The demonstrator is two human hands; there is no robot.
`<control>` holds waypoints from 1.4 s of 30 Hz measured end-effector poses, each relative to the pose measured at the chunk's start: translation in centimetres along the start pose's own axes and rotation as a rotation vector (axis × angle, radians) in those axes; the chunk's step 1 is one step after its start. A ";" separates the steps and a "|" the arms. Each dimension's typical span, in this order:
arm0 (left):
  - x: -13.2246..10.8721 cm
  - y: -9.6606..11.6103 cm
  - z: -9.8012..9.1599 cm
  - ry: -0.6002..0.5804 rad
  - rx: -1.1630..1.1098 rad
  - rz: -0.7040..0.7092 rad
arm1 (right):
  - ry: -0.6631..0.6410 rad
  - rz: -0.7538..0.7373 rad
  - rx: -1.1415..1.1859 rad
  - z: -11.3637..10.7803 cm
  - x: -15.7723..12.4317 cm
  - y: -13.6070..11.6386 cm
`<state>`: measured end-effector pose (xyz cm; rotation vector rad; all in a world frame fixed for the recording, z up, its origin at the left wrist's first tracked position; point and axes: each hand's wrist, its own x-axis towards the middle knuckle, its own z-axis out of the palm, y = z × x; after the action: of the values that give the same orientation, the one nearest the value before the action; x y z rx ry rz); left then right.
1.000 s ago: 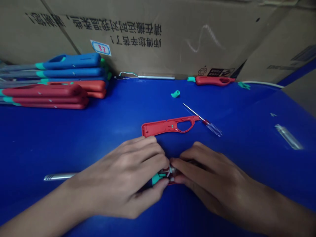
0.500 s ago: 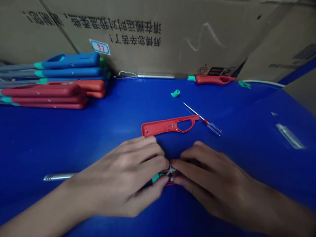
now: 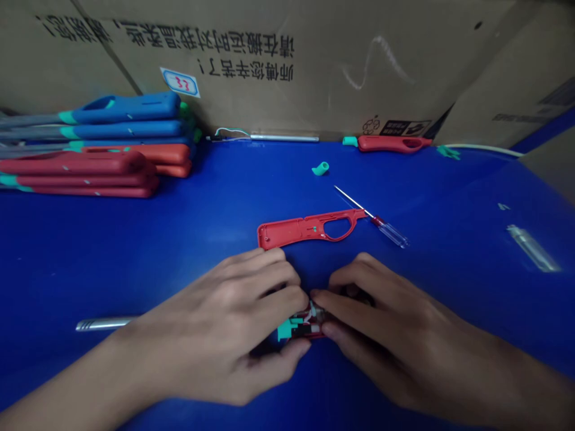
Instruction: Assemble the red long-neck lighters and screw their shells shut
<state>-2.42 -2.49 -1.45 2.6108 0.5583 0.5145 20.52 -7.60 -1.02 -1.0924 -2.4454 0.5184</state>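
Between my hands lies an opened utility lighter (image 3: 309, 328), with a green trigger piece, a black part and a pale wire showing in its red half-shell. My left hand (image 3: 242, 317) curls over its left part, index fingertip on the inner parts and thumb along the near side. From the right, my right hand (image 3: 386, 323) grips it between thumb and index finger; the palms hide most of the body. Its metal tube (image 3: 105, 324) appears to stick out left beneath my left wrist. Just beyond my hands rests the loose red half-shell (image 3: 287, 233), inner side up.
A screwdriver (image 3: 389, 232) touches the half-shell's right end. Farther back are a green nozzle collar (image 3: 321, 169), a red lighter handle (image 3: 390, 143) and a metal tube (image 3: 284, 138). Stacked lighters (image 3: 130, 130) stand left, a clear gas tank (image 3: 532, 248) right. Cardboard (image 3: 314, 36) walls the back.
My left thumb has moved down off the inner parts, uncovering the green trigger piece and black part. My right thumb has shifted slightly right. The view has moved a little.
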 end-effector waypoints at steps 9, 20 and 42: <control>0.0 0.0 0.1 0.020 0.026 0.009 | -0.001 -0.041 0.010 -0.2 -0.1 0.4; -0.1 -0.1 0.1 0.013 0.020 -0.003 | 0.010 -0.025 0.059 -0.3 0.0 0.2; -0.1 -0.1 0.2 -0.003 0.011 0.000 | 0.022 -0.014 0.063 -0.2 0.0 0.5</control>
<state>-2.45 -2.55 -1.70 2.6219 0.5613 0.5093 20.90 -7.30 -1.11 -1.0494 -2.3995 0.5715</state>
